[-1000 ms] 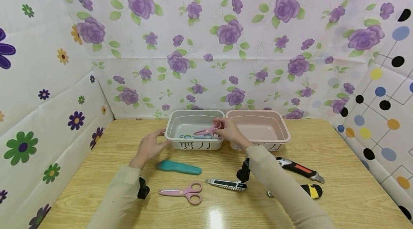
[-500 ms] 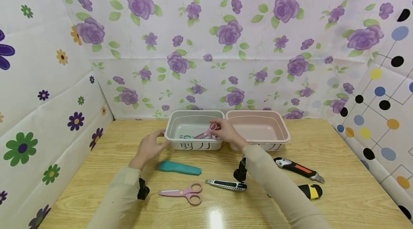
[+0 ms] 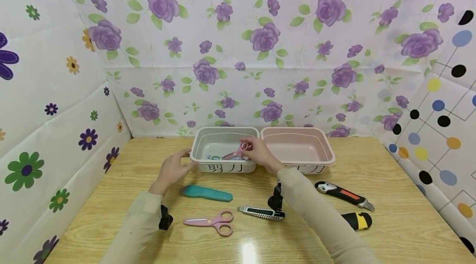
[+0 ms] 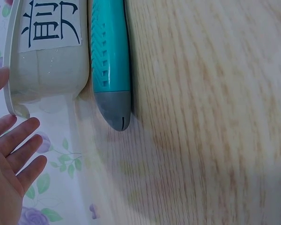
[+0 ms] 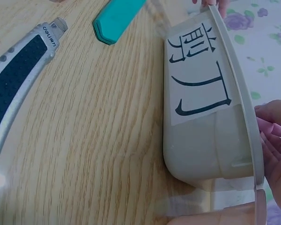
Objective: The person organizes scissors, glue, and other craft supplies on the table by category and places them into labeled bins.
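Note:
My right hand [image 3: 258, 154] pinches the handle of a pair of pink scissors [image 3: 233, 155] inside the grey bin [image 3: 225, 130]; their blades point left and down, overlapping blue scissors [image 3: 213, 157] in there. In the right wrist view, the fingers [image 5: 276, 154] are partly behind the bin's rim, with a bit of pink handle showing. My left hand [image 3: 172, 170] touches the bin's left front corner. Its fingers [image 4: 23, 140] are spread and fairly straight in the left wrist view, the thumb at the rim. Black characters on a white label mark the bin's front [image 5: 201, 79].
A pink bin [image 3: 327, 144] stands right of the grey one. On the wooden table [image 3: 122, 198] lie a teal cutter [image 3: 206, 193], other pink scissors [image 3: 208, 222], a silver-black utility knife [image 3: 261, 213], an orange-black knife [image 3: 343, 194] and a yellow-black tool [image 3: 358, 220], partly behind the right sleeve.
The right hand has moved slightly left and lowered the pink scissors deeper into the grey bin, over the blue pair. My left hand stays at the bin's corner.

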The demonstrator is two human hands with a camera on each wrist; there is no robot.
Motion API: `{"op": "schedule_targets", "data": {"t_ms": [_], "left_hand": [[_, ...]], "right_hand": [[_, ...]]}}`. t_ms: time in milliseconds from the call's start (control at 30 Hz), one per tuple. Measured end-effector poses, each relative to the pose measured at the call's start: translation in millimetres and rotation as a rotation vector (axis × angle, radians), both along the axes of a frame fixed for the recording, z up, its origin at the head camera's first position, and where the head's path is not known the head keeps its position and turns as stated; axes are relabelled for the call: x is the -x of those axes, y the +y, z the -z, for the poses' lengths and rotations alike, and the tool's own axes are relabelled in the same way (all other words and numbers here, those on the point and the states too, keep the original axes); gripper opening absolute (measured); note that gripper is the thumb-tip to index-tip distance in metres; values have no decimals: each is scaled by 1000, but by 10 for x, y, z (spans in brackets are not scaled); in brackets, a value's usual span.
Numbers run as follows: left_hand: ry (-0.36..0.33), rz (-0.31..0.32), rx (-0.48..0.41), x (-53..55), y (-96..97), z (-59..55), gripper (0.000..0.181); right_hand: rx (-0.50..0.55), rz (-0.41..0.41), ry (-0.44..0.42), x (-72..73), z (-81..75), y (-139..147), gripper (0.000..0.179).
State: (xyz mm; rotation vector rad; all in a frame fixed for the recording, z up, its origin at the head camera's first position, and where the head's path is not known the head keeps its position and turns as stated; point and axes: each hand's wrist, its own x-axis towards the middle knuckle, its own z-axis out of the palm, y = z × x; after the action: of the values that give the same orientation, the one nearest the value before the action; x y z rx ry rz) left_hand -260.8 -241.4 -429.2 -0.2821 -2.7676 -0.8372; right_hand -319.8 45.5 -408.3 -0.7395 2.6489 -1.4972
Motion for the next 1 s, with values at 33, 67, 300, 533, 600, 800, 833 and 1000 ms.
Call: {"op": "schedule_targets", "data": {"t_ms": [33,67,300,533,600,800,833,1000], "left_hand": [[-1,0,-4,-1,2,-5,56],[-1,0,-5,0,5,-8,56],[9,1,4,9,22,0,56],[4,-5,0,6,19,-1,55],[6,-7,4,4,15,-1,55],[10,-11,7,6,0,4,56],[10,-8,6,9,1,3,56],[5,-4,7,18,-1,5,56]], "right_hand": [[-12,-5,23,5,2,-5,43],[-29,-7,46,7,4,-7,44],[-89,-15,119,5,10,-7,47],[-138,20,149,4,-1,-18,49],[-150,35,145,6,-7,-12,48],[-101,29,47,-10,-53,24,46],[-91,27,35,-15,-61,36,45],[-95,-12,64,-45,-105,110,43]]}}
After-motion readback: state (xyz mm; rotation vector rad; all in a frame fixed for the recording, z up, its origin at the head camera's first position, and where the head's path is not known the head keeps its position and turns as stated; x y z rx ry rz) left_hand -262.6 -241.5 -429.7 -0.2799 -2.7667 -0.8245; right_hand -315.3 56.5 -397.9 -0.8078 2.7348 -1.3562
